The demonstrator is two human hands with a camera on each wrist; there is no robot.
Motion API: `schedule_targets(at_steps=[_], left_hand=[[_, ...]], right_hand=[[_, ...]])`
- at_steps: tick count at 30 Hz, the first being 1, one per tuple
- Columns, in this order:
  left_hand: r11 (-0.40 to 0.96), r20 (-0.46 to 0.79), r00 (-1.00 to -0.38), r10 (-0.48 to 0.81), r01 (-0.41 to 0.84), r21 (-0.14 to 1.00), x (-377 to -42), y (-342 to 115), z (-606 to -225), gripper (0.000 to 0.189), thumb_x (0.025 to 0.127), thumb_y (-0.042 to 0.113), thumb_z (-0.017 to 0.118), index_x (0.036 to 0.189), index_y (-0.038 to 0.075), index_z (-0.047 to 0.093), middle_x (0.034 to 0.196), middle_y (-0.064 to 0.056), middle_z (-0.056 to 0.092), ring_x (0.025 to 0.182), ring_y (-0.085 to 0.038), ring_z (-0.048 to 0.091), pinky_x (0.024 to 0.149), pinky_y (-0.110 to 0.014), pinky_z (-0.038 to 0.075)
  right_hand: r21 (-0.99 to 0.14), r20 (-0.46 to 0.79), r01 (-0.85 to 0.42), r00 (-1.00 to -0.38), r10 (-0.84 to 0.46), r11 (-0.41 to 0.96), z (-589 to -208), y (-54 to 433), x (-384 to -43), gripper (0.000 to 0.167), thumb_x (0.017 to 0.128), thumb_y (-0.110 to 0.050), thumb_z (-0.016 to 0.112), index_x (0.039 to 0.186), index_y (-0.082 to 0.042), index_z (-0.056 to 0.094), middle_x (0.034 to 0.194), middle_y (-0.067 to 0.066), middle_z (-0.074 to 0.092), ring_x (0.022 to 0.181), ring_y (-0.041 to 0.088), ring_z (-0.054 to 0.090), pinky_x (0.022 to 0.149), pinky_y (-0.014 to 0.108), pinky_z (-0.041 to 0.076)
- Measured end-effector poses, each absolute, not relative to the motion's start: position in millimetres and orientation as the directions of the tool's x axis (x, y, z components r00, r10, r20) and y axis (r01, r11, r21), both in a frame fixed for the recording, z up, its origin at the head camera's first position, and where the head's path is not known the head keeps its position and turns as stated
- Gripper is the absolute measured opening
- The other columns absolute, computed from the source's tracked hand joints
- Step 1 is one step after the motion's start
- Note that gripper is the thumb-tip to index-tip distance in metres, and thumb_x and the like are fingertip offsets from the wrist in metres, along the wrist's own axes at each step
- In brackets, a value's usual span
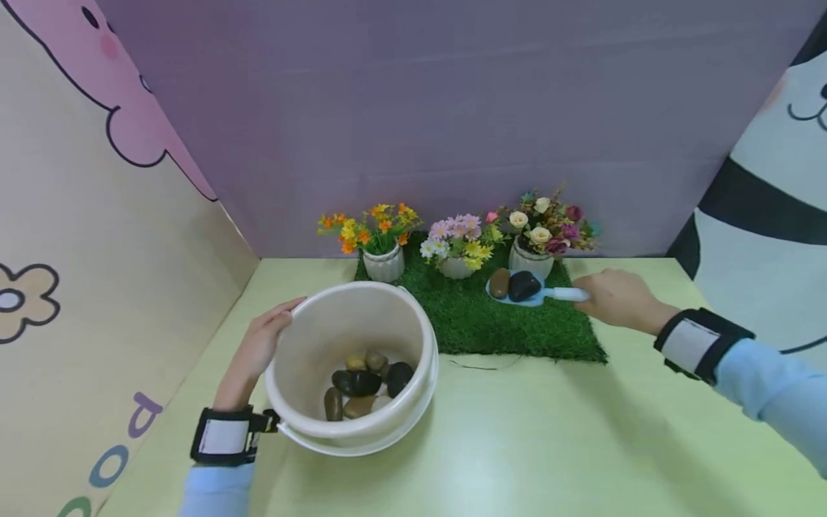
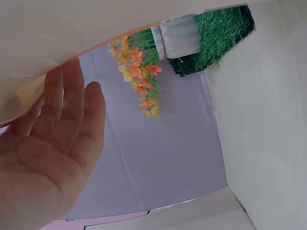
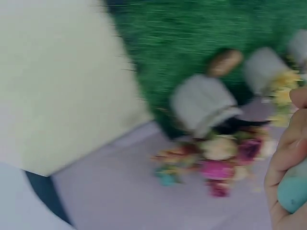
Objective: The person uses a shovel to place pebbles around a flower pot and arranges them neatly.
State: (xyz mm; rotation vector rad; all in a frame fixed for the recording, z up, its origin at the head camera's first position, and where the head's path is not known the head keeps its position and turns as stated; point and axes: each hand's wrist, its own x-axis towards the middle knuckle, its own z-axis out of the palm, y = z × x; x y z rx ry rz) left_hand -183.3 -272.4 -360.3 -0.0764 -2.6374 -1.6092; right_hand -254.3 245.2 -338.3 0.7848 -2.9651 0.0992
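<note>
A cream bucket (image 1: 352,309) stands at the left of the table with several smooth stones (image 1: 362,384) in it. My left hand (image 1: 258,341) rests against its left side near the rim; in the left wrist view the bucket wall hides some fingertips of that hand (image 2: 57,143). At the right, my right hand (image 1: 617,294) grips the handle of a light blue scoop (image 1: 568,294). A brown stone (image 1: 499,283) and a black stone (image 1: 524,286) lie in the scoop, over the grass mat (image 1: 504,327). The right wrist view shows the curled fingers (image 3: 283,158) on the handle.
Three white pots of artificial flowers stand along the back of the mat: orange (image 1: 384,264), pink and yellow (image 1: 456,267), and cream and purple (image 1: 531,260). Behind them hangs a purple cloth (image 1: 452,108). A wall with painted shapes (image 1: 110,215) borders the left side.
</note>
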Motion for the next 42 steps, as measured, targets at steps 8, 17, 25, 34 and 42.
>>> schedule_targets(at_steps=[8, 17, 25, 34, 42], left_hand=[[0.457, 0.040, -0.999, 0.004, 0.038, 0.889, -180.2, -274.8, -361.2, 0.042, 0.099, 0.024, 0.033, 0.136, 0.007, 0.044, 0.133, -0.019, 0.049, 0.093, -0.009, 0.056, 0.079, -0.028, 0.050], [0.434, 0.035, -0.999, 0.019, 0.040, 0.900, -179.5, -274.9, -363.8, 0.041, 0.099, 0.020, 0.032, 0.135, 0.003, 0.043, 0.133, -0.020, 0.048, 0.094, -0.003, 0.055, 0.082, -0.025, 0.049], [0.454, 0.050, -0.999, 0.005, 0.047, 0.890, -174.1, -276.6, -367.4, 0.041, 0.099, 0.019, 0.032, 0.134, 0.003, 0.045, 0.133, -0.019, 0.048, 0.100, -0.008, 0.054, 0.083, -0.025, 0.047], [0.436, 0.066, -0.998, -0.007, 0.057, 0.898, -173.6, -276.2, -368.5, 0.040, 0.099, 0.018, 0.031, 0.133, 0.001, 0.045, 0.133, -0.019, 0.048, 0.095, 0.008, 0.051, 0.084, -0.019, 0.045], [0.408, 0.076, -0.997, 0.001, 0.070, 0.910, -180.3, -272.3, -363.9, 0.040, 0.100, 0.021, 0.032, 0.134, 0.005, 0.045, 0.134, -0.018, 0.048, 0.096, 0.001, 0.054, 0.083, -0.024, 0.048]], right_hand=[[-0.007, 0.067, -0.430, -0.901, -0.429, 0.903, -391.8, 282.7, -269.2, 0.006, 0.081, -0.014, 0.063, 0.082, -0.008, 0.064, 0.060, 0.000, 0.057, 0.045, 0.012, 0.042, 0.038, 0.026, 0.035], [-0.005, 0.035, -0.408, -0.912, -0.408, 0.913, -431.7, 304.1, -280.4, 0.003, 0.078, -0.013, 0.063, 0.077, -0.010, 0.063, 0.058, -0.001, 0.053, 0.045, 0.014, 0.042, 0.037, 0.031, 0.036], [0.023, -0.036, -0.407, -0.913, -0.406, 0.913, -440.6, 304.6, -292.9, 0.004, 0.078, -0.012, 0.063, 0.080, -0.008, 0.064, 0.062, 0.003, 0.057, 0.048, 0.015, 0.046, 0.040, 0.033, 0.041], [0.102, -0.041, -0.461, -0.887, -0.460, 0.881, -417.6, 301.5, -315.9, 0.006, 0.077, -0.004, 0.063, 0.081, -0.005, 0.066, 0.063, 0.005, 0.057, 0.052, 0.018, 0.050, 0.042, 0.034, 0.043], [0.257, 0.041, -0.506, -0.845, -0.533, 0.823, -394.7, 306.7, -336.4, 0.005, 0.077, -0.003, 0.065, 0.076, -0.008, 0.064, 0.061, 0.004, 0.053, 0.050, 0.018, 0.047, 0.044, 0.036, 0.044]])
